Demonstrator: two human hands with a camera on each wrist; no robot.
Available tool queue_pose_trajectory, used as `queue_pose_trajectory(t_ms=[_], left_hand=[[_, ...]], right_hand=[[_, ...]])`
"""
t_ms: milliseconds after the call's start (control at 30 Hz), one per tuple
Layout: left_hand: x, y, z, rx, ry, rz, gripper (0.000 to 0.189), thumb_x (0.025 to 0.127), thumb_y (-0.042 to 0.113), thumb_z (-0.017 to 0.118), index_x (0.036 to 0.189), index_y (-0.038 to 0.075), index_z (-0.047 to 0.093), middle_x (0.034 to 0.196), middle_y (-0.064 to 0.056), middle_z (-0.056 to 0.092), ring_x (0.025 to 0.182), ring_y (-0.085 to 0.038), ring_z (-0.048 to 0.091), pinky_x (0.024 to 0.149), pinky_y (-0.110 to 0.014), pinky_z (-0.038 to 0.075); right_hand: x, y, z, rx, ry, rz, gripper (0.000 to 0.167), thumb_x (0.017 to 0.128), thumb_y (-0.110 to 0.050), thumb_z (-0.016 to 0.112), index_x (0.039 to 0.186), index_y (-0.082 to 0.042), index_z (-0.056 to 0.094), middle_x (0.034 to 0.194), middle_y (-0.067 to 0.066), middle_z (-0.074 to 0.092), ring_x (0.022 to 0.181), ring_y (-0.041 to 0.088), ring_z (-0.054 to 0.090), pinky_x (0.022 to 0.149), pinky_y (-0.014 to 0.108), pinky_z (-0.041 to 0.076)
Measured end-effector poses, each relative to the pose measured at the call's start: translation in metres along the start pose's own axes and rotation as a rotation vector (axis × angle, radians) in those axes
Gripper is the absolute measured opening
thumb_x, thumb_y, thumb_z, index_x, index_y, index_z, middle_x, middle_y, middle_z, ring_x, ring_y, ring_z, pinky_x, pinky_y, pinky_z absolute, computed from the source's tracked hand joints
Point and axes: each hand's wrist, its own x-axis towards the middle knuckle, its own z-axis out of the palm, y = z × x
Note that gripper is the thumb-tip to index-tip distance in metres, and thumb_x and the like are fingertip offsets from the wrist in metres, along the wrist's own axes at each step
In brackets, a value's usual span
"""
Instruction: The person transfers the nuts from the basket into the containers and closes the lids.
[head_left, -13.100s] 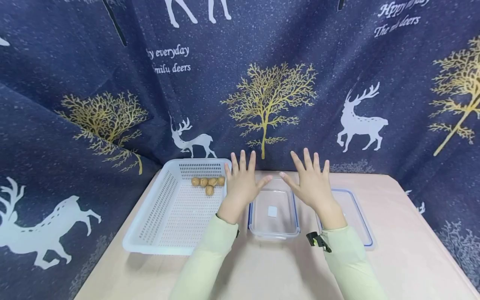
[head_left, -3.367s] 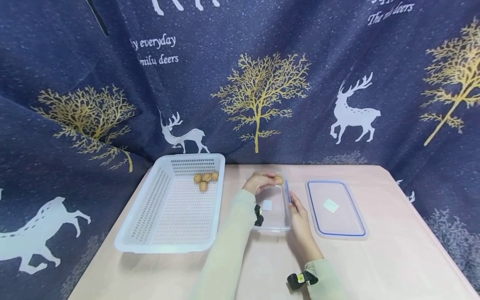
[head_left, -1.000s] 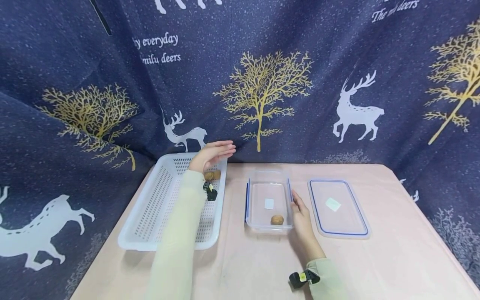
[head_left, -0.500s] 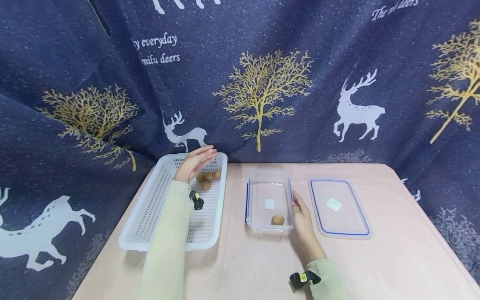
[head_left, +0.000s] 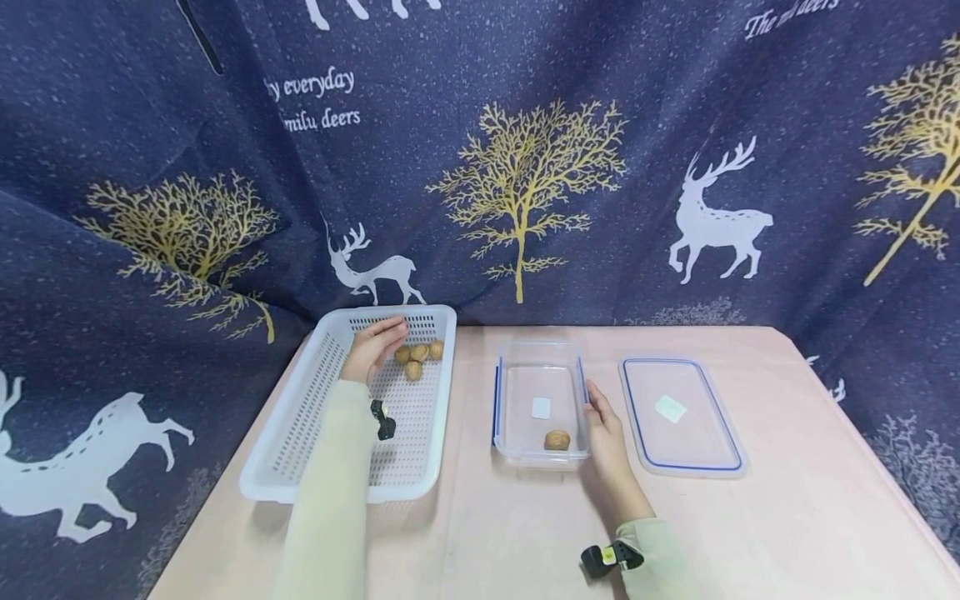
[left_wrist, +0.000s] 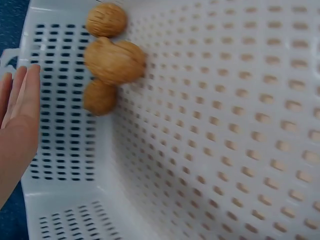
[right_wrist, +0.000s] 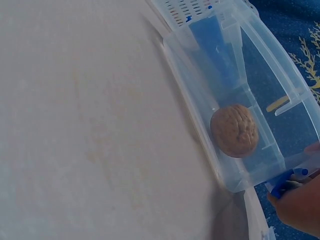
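Observation:
My left hand (head_left: 374, 346) hovers inside the white slotted basket (head_left: 251, 479), its fingers straight and together with nothing held. Just right of it, several walnuts (head_left: 413, 370) cluster near the basket's back right corner. In the left wrist view the walnuts (left_wrist: 115, 62) lie beyond the fingertips, apart from the hand (left_wrist: 20, 130). At the right side of a clear food container (head_left: 517, 457) my right hand (head_left: 609, 437) grips the wall by the blue latch (right_wrist: 282, 184). One walnut (head_left: 557, 440) sits on the container's floor at its near end.
Right of the container, a clear lid (head_left: 678, 446) with a blue seal lies flat on the pink-covered table (head_left: 517, 542). A dark blue curtain (head_left: 420, 167) printed with deer and trees hangs behind the table's back edge.
Earlier, my left hand carried one walnut from the basket to the container and let it go. Over the last second it moved left and down into the basket. My right hand stays on the container.

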Motion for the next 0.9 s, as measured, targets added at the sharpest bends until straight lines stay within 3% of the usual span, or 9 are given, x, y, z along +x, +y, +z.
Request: queue_pose_trajectory(t_ms=[300, 633, 900], left_hand=[[0.000, -0.018, -0.007, 0.096, 0.114, 0.018, 0.046, 0.093, 0.000, 0.060, 0.137, -0.005, 0.047, 0.141, -0.022, 0.047, 0.126, -0.026, 0.050, 0.104, -0.029, 0.043], [-0.001, -0.030, -0.010, 0.231, 0.207, 0.016, 0.041, 0.092, 0.004, 0.063, 0.131, -0.002, 0.055, 0.135, -0.020, 0.054, 0.110, -0.021, 0.058, 0.102, -0.034, 0.045], [0.006, -0.037, -0.013, 0.328, 0.269, 0.036, 0.037, 0.090, 0.001, 0.062, 0.127, 0.001, 0.060, 0.132, -0.017, 0.058, 0.117, -0.026, 0.056, 0.101, -0.036, 0.045]], right_hand=[[-0.001, 0.000, -0.002, 0.026, -0.017, 0.000, 0.049, 0.103, -0.007, 0.029, 0.151, -0.002, 0.022, 0.158, 0.017, 0.019, 0.144, 0.035, 0.016, 0.119, 0.046, 0.011], [0.000, 0.003, 0.000, 0.085, -0.008, -0.001, 0.049, 0.103, -0.006, 0.030, 0.151, -0.003, 0.023, 0.158, 0.016, 0.019, 0.145, 0.033, 0.013, 0.119, 0.045, 0.009], [0.000, 0.003, 0.000, 0.079, -0.010, 0.000, 0.049, 0.103, -0.007, 0.029, 0.151, -0.004, 0.023, 0.158, 0.016, 0.018, 0.146, 0.033, 0.011, 0.119, 0.045, 0.009]])
